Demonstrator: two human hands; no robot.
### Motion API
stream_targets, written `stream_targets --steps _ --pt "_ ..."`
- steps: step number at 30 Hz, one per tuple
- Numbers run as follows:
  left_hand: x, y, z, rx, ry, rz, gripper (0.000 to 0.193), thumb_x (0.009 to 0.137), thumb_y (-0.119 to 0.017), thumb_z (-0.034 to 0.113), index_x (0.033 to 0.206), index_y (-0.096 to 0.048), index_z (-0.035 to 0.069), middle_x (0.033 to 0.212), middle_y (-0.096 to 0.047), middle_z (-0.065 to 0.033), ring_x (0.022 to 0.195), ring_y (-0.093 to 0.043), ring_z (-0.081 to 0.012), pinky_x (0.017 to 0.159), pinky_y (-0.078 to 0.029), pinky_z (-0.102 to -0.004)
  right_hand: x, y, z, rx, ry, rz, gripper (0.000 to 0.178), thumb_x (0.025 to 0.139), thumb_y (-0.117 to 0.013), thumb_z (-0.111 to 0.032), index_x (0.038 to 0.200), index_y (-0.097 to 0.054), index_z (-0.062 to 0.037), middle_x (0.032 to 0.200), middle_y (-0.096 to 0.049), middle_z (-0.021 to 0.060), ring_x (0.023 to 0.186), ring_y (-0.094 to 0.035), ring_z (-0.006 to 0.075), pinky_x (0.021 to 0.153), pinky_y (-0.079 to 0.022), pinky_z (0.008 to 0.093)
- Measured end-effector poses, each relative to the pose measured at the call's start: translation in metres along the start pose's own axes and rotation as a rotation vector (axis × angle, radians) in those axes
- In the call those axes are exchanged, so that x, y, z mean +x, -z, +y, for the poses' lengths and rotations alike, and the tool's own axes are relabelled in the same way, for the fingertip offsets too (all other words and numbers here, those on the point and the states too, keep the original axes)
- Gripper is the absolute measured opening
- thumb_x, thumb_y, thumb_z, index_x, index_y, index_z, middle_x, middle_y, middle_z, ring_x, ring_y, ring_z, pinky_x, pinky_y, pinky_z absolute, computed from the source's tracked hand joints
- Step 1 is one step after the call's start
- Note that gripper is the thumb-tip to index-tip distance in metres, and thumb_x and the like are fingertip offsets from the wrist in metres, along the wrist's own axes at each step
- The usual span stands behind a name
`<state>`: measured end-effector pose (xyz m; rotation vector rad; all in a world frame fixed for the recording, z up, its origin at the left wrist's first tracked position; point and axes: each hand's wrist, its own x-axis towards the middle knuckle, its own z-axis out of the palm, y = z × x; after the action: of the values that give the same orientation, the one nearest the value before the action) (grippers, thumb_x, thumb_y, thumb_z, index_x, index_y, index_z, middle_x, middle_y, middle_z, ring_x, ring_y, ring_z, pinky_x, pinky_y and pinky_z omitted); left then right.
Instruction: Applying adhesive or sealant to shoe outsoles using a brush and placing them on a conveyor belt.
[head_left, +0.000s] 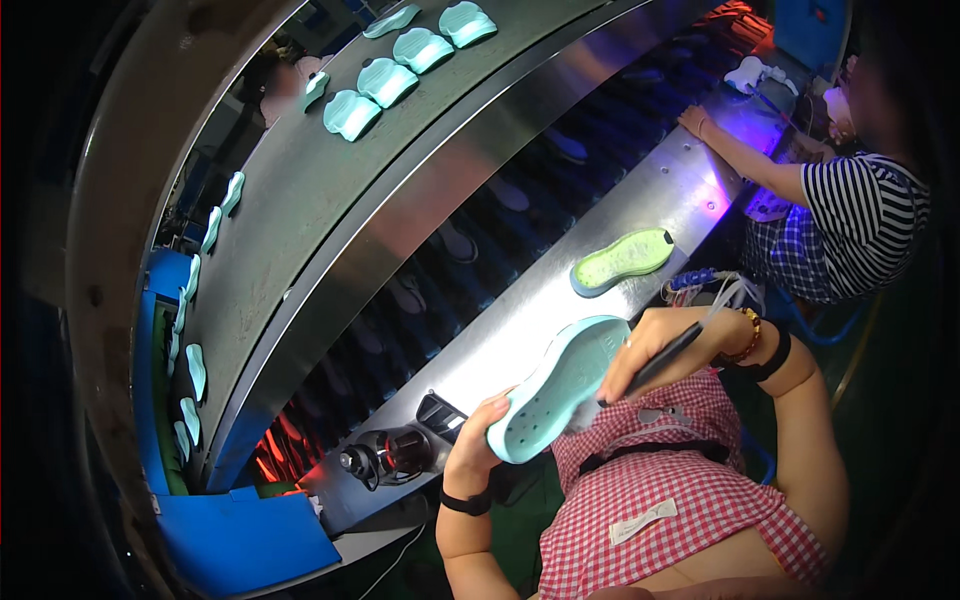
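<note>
My left hand [478, 432] is closed on the heel or toe end of a pale teal shoe sole [545, 400], fingers under it and thumb at its edge. The sole is tilted with its hollow, raised-rim side facing up, and several small holes show in its lower part. In my right hand [655, 338] is a brush with a black handle [668, 356]. Its whitish bristles reach the sole's near edge; whether they touch it I cannot tell. Just beyond, a yellow-green sole [625, 262] lies on the metal ledge.
Along the metal ledge [540, 290] stand a dark bottle-like container [392, 456] and a black propped device [440, 414]. Beyond a steel rail, a conveyor belt [300, 230] carries several teal soles [388, 82]. Shoes lie in the dark rack below. A co-worker in stripes [862, 205] sits at right, near blue coiled hose [695, 280].
</note>
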<state>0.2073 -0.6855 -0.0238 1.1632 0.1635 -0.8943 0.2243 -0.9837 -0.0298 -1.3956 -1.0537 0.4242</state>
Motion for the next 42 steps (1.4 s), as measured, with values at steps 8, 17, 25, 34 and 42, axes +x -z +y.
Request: stream_targets --steps 8,17,25,34,42 --pt "-0.009 0.009 -0.009 -0.282 -0.21 0.343 0.068 0.086 -0.035 0.051 0.122 -0.041 -0.007 0.11 -0.055 -0.0213 0.096 -0.057 -0.0308 0.083 -0.047 -0.0405 -0.014 -0.015 0.003 0.0 0.047 0.14 0.023 0.074 -0.067 -0.007 0.096 -0.064 -0.0025 0.093 -0.066 0.0118 0.089 -0.063 0.0218 0.078 -0.049 0.0285" --pt "0.06 -0.039 -0.039 -0.588 -0.572 0.282 0.083 0.081 -0.019 0.07 0.126 -0.037 0.002 0.115 -0.05 -0.0173 0.104 -0.049 -0.0328 0.093 -0.036 -0.0504 0.016 -0.039 0.045 0.087 -0.14 0.591 0.021 0.073 -0.067 -0.011 0.091 -0.066 -0.0008 0.08 -0.064 0.0116 0.069 -0.061 0.0163 0.06 -0.047 0.0251" --pt "0.061 -0.023 -0.035 -0.605 -0.675 0.131 0.083 0.078 -0.022 0.074 0.114 -0.046 0.003 0.091 -0.057 -0.0119 0.087 -0.054 -0.0282 0.091 -0.036 -0.0495 0.008 -0.045 0.02 -0.249 0.003 0.211 0.017 0.07 -0.067 -0.012 0.084 -0.067 -0.002 0.075 -0.064 0.0137 0.069 -0.061 0.0239 0.062 -0.049 0.0317" --pt "0.07 -0.037 -0.044 -0.644 -0.802 0.172 0.083 0.076 -0.025 0.075 0.116 -0.048 0.005 0.09 -0.06 -0.0085 0.088 -0.057 -0.0256 0.093 -0.036 -0.0467 0.016 -0.049 0.023 0.067 0.002 0.281 0.019 0.072 -0.067 -0.012 0.088 -0.067 -0.002 0.076 -0.065 0.0138 0.066 -0.061 0.0169 0.061 -0.047 0.0259" --pt "0.06 -0.027 -0.039 -0.487 -0.979 0.08 0.079 0.078 -0.028 0.072 0.12 -0.045 0.007 0.094 -0.06 -0.0096 0.089 -0.058 -0.0259 0.091 -0.039 -0.0475 0.007 -0.057 0.027 0.118 0.028 0.136 0.022 0.074 -0.067 -0.014 0.092 -0.067 -0.002 0.081 -0.066 0.0103 0.074 -0.061 0.0125 0.068 -0.047 0.0246"
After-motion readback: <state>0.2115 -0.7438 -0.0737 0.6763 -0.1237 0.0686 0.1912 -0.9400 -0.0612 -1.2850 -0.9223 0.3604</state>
